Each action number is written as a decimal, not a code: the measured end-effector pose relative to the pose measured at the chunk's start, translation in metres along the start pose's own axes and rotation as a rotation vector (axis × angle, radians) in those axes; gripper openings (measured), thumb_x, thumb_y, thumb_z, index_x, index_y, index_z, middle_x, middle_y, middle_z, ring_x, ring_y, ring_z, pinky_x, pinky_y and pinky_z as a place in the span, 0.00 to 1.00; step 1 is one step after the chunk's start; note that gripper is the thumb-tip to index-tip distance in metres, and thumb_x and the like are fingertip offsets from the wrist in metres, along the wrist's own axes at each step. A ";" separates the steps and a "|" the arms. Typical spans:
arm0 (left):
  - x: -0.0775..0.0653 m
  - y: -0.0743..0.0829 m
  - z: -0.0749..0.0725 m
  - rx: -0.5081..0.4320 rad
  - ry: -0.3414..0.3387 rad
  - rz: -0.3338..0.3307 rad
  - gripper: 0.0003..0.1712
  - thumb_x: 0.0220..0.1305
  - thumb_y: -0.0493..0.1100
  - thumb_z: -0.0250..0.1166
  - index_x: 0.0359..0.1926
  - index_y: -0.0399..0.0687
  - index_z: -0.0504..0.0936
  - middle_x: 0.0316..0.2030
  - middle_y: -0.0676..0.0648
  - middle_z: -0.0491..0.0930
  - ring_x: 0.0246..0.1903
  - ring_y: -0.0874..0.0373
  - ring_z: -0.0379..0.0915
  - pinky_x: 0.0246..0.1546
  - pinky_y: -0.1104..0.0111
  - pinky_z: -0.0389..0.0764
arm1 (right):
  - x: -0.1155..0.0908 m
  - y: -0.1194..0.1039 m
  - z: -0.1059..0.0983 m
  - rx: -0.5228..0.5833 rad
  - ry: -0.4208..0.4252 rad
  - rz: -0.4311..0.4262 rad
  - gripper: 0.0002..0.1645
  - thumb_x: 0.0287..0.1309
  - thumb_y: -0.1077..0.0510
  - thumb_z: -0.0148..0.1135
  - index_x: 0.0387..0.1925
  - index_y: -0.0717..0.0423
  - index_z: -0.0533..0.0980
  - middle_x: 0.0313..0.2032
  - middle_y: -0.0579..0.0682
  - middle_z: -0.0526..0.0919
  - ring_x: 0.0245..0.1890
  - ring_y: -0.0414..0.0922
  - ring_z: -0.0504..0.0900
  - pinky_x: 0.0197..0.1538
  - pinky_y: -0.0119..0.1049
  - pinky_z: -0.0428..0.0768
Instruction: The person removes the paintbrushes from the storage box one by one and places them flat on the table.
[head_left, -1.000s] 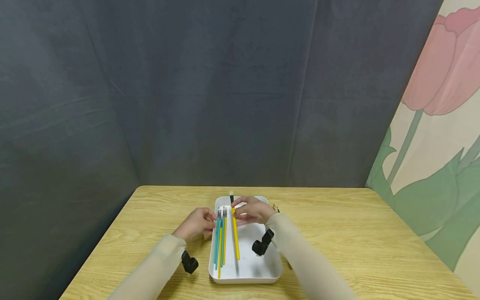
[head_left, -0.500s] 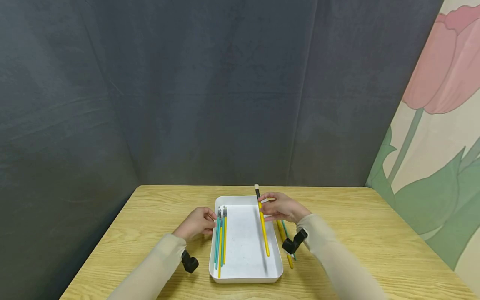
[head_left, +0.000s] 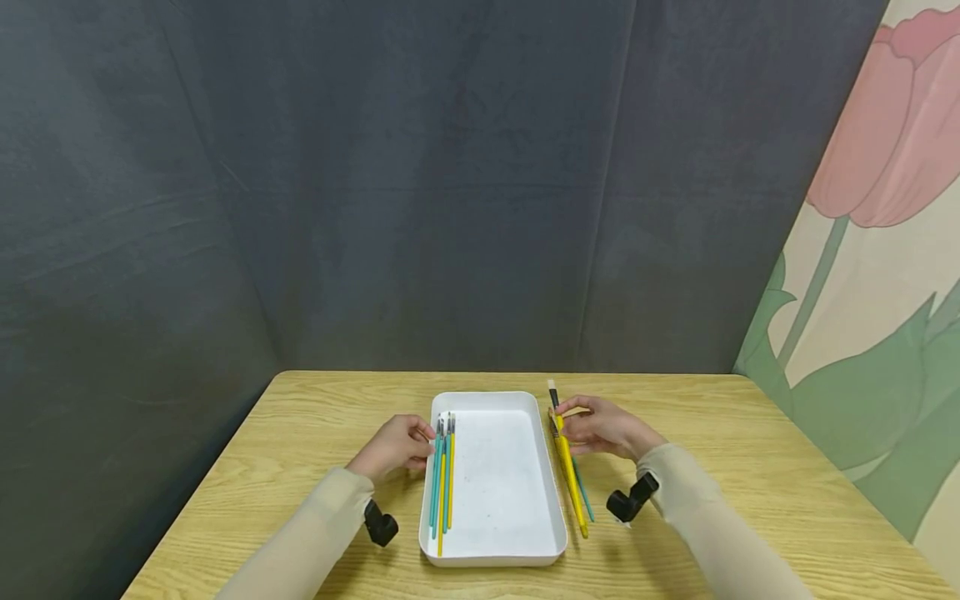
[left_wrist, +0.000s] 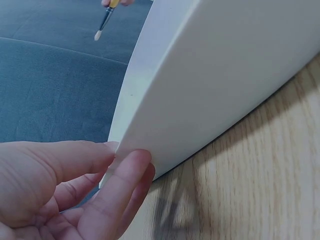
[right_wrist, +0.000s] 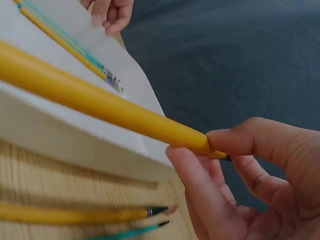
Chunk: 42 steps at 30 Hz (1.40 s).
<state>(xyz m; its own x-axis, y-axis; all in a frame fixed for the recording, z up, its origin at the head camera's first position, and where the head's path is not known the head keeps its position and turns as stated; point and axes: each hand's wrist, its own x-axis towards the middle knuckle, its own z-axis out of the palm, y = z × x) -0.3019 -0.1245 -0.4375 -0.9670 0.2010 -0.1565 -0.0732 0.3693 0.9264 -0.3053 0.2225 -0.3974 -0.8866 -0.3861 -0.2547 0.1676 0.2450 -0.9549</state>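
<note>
Partly hidden by the right hand, the thick brush also runs off the left edge in the right wrist view. Thumb and fingers pinch it just right of the tray, above a yellow brush and a teal brush on the table; from the head, the two yellow handles are hard to separate. Inside the tray, slim brushes, teal and yellow, lie along the left wall, exact number unclear. The left hand pinches the tray's left rim.
</note>
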 end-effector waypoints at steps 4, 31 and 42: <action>-0.001 0.001 0.000 0.009 0.002 -0.004 0.09 0.60 0.26 0.63 0.42 0.30 0.76 0.31 0.42 0.74 0.26 0.55 0.75 0.27 0.63 0.83 | -0.001 0.007 -0.008 -0.027 0.007 0.011 0.26 0.61 0.67 0.57 0.59 0.69 0.62 0.38 0.51 0.76 0.32 0.39 0.79 0.43 0.41 0.85; 0.000 -0.001 -0.001 0.013 -0.002 0.000 0.08 0.60 0.27 0.63 0.41 0.31 0.76 0.31 0.42 0.74 0.26 0.55 0.74 0.27 0.64 0.83 | 0.010 0.041 -0.029 -0.065 0.100 0.091 0.25 0.58 0.68 0.59 0.57 0.68 0.66 0.31 0.48 0.75 0.25 0.37 0.76 0.36 0.35 0.85; 0.002 -0.002 -0.001 0.012 0.000 -0.003 0.09 0.59 0.27 0.63 0.42 0.30 0.76 0.31 0.43 0.74 0.27 0.55 0.74 0.26 0.66 0.82 | 0.019 0.046 -0.029 -0.114 0.150 0.134 0.24 0.54 0.70 0.59 0.54 0.67 0.68 0.24 0.47 0.73 0.21 0.37 0.71 0.29 0.33 0.84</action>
<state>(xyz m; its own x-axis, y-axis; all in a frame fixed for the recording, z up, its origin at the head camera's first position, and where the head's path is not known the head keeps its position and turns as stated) -0.3043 -0.1254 -0.4393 -0.9667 0.1998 -0.1597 -0.0736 0.3810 0.9216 -0.3270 0.2518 -0.4421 -0.9151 -0.2092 -0.3446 0.2460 0.3873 -0.8885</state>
